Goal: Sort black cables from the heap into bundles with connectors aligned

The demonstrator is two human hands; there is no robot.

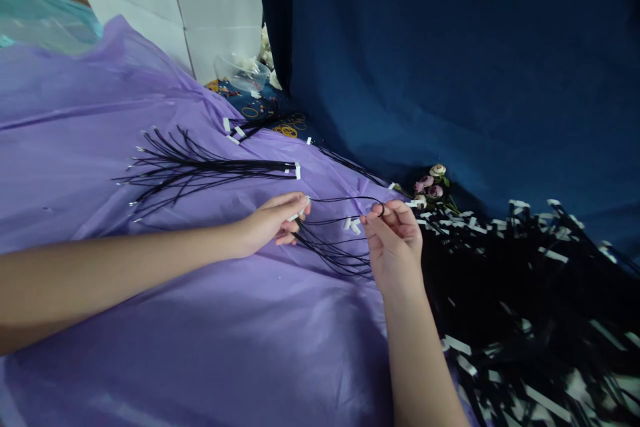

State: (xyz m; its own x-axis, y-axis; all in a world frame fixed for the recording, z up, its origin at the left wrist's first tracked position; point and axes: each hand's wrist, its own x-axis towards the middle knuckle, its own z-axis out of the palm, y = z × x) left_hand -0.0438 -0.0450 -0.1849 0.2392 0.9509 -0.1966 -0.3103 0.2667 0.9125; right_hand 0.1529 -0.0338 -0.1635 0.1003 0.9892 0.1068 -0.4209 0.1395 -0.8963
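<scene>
My left hand (274,221) is closed around the white-tagged end of a bundle of thin black cords (330,250). The cords run from it toward the right and sag below the fingers. My right hand (395,237) pinches a looped part of one black cord between thumb and fingertips. Two strands stretch between the hands. Beyond my left hand, another bundle of black cords (220,167) lies fanned out on the purple cloth (225,333), its white-tagged end pointing right. A couple of small white tags (354,224) show behind the held cords.
A large heap of black cords with white tags (500,280) covers the right side. Artificial flowers (431,181) lie by the dark blue cloth (450,67). Further back are yellow rubber bands (286,131), scattered beads and a clear plastic bowl (243,72). More tagged cords (350,165) lie nearby.
</scene>
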